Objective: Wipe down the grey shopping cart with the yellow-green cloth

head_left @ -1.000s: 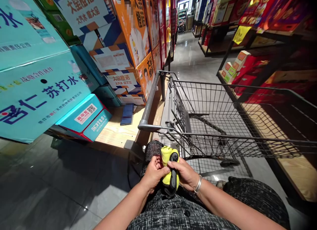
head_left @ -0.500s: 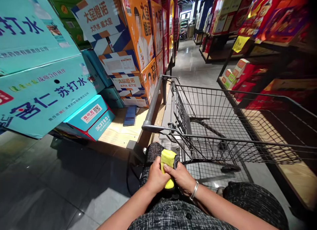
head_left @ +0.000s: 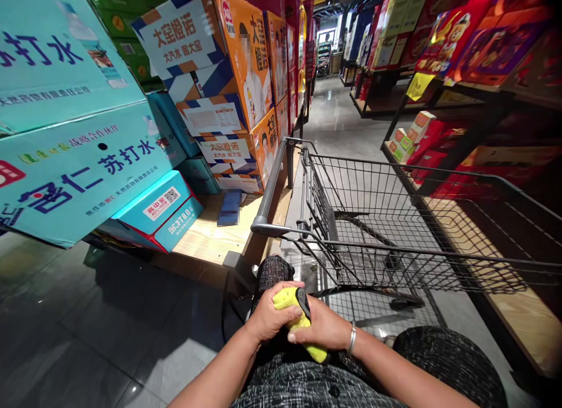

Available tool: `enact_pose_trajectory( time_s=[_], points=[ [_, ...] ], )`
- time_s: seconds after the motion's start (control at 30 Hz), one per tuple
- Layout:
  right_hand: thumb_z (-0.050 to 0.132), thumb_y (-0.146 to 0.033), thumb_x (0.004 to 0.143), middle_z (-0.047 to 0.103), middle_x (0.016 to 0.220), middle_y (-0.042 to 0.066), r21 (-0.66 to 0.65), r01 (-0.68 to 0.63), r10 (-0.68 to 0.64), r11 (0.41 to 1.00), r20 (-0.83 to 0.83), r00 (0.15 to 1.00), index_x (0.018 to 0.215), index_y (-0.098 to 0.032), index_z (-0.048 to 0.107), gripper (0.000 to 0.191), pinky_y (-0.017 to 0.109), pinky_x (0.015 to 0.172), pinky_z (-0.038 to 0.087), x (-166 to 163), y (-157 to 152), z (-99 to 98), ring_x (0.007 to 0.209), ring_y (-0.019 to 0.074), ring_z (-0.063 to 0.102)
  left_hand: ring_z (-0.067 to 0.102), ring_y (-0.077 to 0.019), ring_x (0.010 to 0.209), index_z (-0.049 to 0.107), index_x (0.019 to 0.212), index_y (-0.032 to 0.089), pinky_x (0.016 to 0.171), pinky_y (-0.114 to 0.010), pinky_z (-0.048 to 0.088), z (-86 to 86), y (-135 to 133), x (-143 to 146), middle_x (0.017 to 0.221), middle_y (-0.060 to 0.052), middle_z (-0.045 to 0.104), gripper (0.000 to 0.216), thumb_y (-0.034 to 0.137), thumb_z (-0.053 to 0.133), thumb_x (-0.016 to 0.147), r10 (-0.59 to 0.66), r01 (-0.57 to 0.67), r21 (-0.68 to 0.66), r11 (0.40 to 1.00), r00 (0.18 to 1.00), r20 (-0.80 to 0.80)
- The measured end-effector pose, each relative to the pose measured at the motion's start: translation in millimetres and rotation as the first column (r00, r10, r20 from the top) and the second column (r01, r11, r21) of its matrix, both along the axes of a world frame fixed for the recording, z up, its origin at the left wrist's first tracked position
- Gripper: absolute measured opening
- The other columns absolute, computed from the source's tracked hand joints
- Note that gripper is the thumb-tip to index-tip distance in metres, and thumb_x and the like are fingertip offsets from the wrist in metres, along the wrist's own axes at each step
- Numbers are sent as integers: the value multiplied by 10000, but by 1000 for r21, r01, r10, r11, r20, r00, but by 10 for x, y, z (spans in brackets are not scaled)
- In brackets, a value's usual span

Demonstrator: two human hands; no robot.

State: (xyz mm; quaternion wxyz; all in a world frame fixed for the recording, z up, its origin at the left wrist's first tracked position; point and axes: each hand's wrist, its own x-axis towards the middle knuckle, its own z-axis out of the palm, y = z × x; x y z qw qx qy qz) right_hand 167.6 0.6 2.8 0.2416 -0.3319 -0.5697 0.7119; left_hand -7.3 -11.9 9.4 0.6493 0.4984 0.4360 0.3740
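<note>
Over my lap I hold a folded yellow cloth (head_left: 290, 298) with a dark grey edge, squeezed between both hands. My left hand (head_left: 270, 314) is closed round its left side, thumb lying across the front. From the right, my right hand (head_left: 322, 326) grips the lower part, its thumb pointing left; a silver bangle sits on that wrist. The cloth's lower end sticks out beneath my right hand. Just beyond my knees stands a wire shopping cart (head_left: 395, 250), its grey handle (head_left: 270, 188) to the left, touched by neither hand.
On the left, a wooden shelf (head_left: 211, 238) carries turquoise cartons (head_left: 88, 168), orange drink cartons (head_left: 232, 62) and a dark phone-like object (head_left: 230, 207). Red gift boxes (head_left: 478, 45) fill the right-hand racks. A tiled aisle (head_left: 329, 109) runs ahead between them.
The cloth has turned from upright to slanting down to the right. My left hand has moved up around its top, and my right hand has shifted its grip lower.
</note>
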Motion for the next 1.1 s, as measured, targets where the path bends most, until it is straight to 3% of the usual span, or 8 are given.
enact_pose_trajectory(
  time_s=[0.13,0.23,0.37,0.53,0.77,0.9,1.0,1.1],
  points=[
    [882,-289,517,665,1135,58,93,-7,1,996,61,998,1241,-165,567,800,389,925,511,-11,15,-85,1019,254,604,665,-212,918,667,1027,168,826,-324,533,-8,-12,116,1131,-117,706,413,500,745,794,164,-158,59,986,979,-121],
    [746,-235,693,642,1187,92,259,26,-64,966,140,988,1336,-166,493,694,413,992,480,5,1,-118,1097,270,595,672,-228,917,658,1027,173,825,-345,540,-42,-1,155,1089,-118,716,388,514,683,844,283,-265,108,958,936,-211],
    [586,-210,863,603,1247,127,462,21,-119,887,186,975,1434,-196,342,621,386,971,499,71,13,43,1086,231,622,633,-255,1067,656,1026,176,942,-375,504,101,58,100,1189,-129,648,344,478,670,863,258,-176,335,926,941,-219],
    [487,-102,902,592,1219,96,803,31,-175,595,92,980,1335,-259,442,463,364,980,513,228,171,457,1135,197,585,576,-276,1179,520,1280,192,1017,-412,464,480,124,-16,1284,-141,570,461,438,611,901,250,-80,609,789,948,-199],
    [563,-118,864,505,1270,120,966,175,-511,188,-55,858,1423,-279,414,600,378,946,568,512,472,1066,1143,237,580,547,-301,1180,467,1300,225,1055,-506,403,883,505,-91,1254,-124,599,474,238,619,852,701,97,960,262,664,-259],
    [557,-144,874,458,1299,135,983,158,-628,96,-63,775,1457,-264,409,613,415,935,572,494,749,1356,1163,268,545,412,-372,1355,396,1418,153,1139,-566,302,860,811,-89,1403,-195,495,652,257,655,828,808,125,957,261,514,-288],
    [521,-146,905,459,1336,119,995,76,-580,58,-28,814,1512,-288,355,645,425,977,544,334,934,1503,1194,255,514,397,-345,1386,304,1479,107,1140,-523,355,774,952,-105,1445,-229,434,729,284,642,858,767,59,954,293,582,-271],
    [493,-160,952,536,1340,83,995,-70,-501,-68,26,865,1513,-306,371,592,411,1016,490,121,1063,1552,1170,223,502,467,-329,1341,359,1426,114,1107,-497,418,685,1020,-162,1392,-218,489,683,308,674,852,736,14,958,288,637,-230]
  ],
)
